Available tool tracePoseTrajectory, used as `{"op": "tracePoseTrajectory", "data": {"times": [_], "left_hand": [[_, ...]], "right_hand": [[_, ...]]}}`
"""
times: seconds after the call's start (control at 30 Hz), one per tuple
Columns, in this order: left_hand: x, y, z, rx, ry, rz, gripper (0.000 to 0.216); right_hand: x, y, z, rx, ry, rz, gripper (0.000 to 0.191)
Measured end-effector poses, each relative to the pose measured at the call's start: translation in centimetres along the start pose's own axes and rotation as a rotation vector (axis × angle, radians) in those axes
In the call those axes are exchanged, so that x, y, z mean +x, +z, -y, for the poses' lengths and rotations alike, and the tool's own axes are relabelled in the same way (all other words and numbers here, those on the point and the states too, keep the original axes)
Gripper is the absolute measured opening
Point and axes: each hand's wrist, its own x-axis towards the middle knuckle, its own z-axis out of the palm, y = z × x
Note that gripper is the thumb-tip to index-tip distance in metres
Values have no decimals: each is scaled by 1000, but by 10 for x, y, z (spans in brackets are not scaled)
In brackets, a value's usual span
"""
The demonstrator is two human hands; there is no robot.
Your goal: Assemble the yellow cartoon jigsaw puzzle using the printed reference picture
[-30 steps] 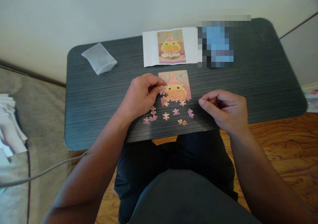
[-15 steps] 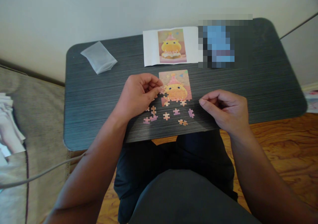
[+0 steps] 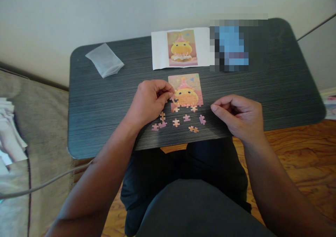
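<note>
A partly built jigsaw puzzle of a yellow creature in a pink hat lies on the dark table. My left hand rests at the puzzle's left edge, fingers pinched on a small puzzle piece held against the edge. My right hand lies to the right of the puzzle, fingers curled in loosely; what they hold, if anything, is hidden. Several loose pieces are scattered below the puzzle, between both hands.
A printed reference picture on white paper lies behind the puzzle. A clear plastic bag sits at the back left. A blurred blue object is at the back right. A cable runs over the sofa on the left.
My left hand's fingers have shifted slightly at the puzzle's left edge, working the small piece. My right hand has stayed in place.
</note>
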Motion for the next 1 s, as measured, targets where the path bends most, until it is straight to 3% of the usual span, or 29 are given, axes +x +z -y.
{"op": "tracePoseTrajectory", "data": {"times": [0.23,0.43,0.6,0.83,1.0], "left_hand": [[0,-1,0,17,66,-37,17],[-12,-18,-12,144,35,-38,15],[-43,-25,-16,130,-92,-53,8],[-105,-30,-10,88,-236,-288,8],[-130,-35,2,147,-318,-328,9]], "right_hand": [[0,0,-1,17,-5,1,7],[1,0,0,23,23,12,10],[1,-1,0,5,13,25,9],[-1,-1,-4,-2,10,10,6],[-1,-1,-7,-18,7,15,4]]}}
